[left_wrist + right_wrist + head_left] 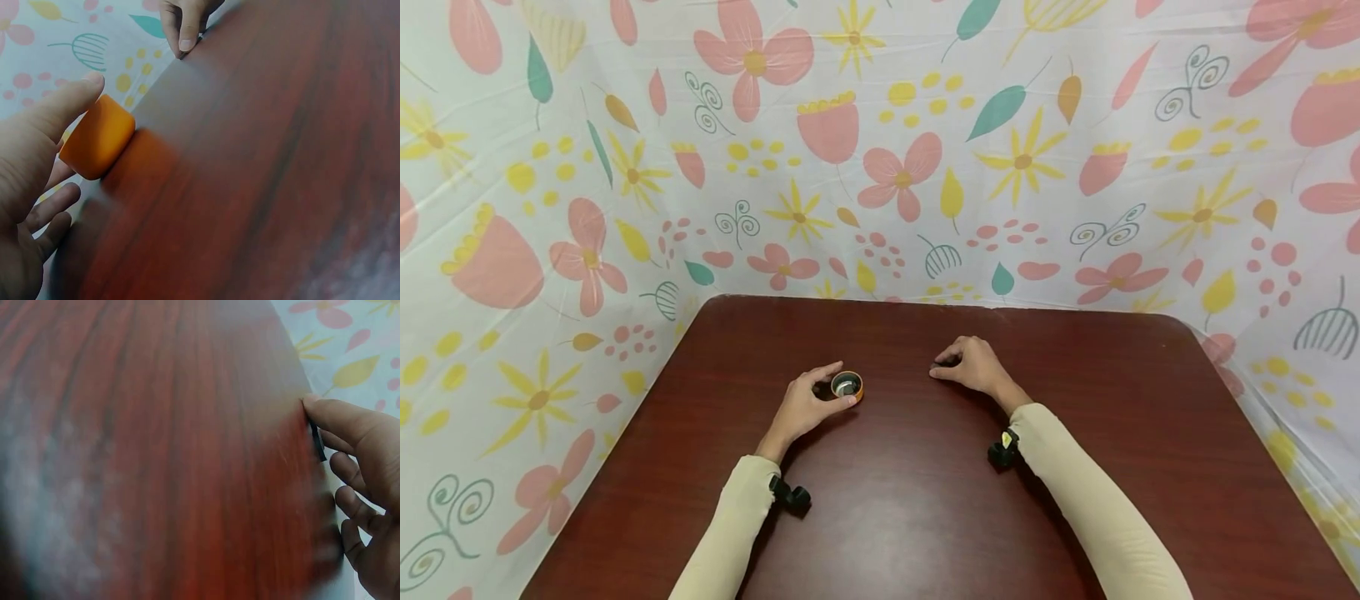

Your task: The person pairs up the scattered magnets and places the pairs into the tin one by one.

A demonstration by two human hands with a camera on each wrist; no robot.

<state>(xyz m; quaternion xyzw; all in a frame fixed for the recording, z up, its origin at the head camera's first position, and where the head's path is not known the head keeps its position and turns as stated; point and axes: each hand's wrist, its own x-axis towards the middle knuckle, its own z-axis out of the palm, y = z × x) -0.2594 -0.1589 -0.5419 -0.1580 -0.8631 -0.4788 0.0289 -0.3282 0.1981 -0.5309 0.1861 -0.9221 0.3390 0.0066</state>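
Observation:
My left hand [801,407] grips a small round orange container [100,140] between thumb and fingers, at the left of the table's middle. The container stands upright with its top uncovered; in the head view, its inside looks silvery with something dark in it, too small to make out. To the right of it, and apart from it, my right hand [979,365] pinches a small, thin black piece [317,442] at the tabletop. Most of that piece is hidden by the fingers in the head view, so its kind does not show.
Both hands are over a dark reddish-brown wooden table [880,492] with rounded far corners. A white floral cloth [895,108] hangs behind it and along its sides. Each wrist carries a small black camera, one on the left [792,497] and one on the right [1002,452].

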